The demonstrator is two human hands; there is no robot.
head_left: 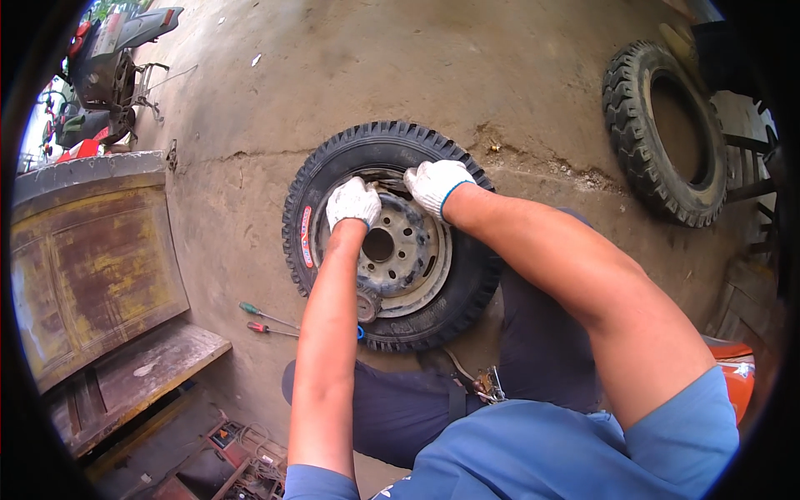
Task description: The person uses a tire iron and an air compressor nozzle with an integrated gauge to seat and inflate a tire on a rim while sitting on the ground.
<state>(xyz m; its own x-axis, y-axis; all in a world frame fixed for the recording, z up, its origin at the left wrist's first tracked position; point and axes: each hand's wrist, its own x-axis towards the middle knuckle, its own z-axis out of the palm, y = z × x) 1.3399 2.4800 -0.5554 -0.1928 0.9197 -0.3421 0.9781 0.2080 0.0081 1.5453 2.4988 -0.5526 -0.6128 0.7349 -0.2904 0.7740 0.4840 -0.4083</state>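
A black truck tire (333, 162) with a chunky tread lies flat on the floor in front of me. Inside it sits a worn, pale steel wheel rim (417, 250) with a round centre hole and several bolt holes. Both hands wear white knit gloves. My left hand (354, 202) is closed at the rim's upper left edge. My right hand (436, 185) is closed at the upper right, where tire and rim meet. A dark gap shows between the hands. Whatever the fingers grip is hidden. A round grey metal piece (367, 305) rests at the rim's lower left.
Two screwdrivers, one with a green handle (248, 307) and one with a red handle (257, 327), lie left of the tire. A wooden bench (158, 354) stands further left. Another tire (621, 133) leans at the far right. A motorbike (104, 71) stands at the far left.
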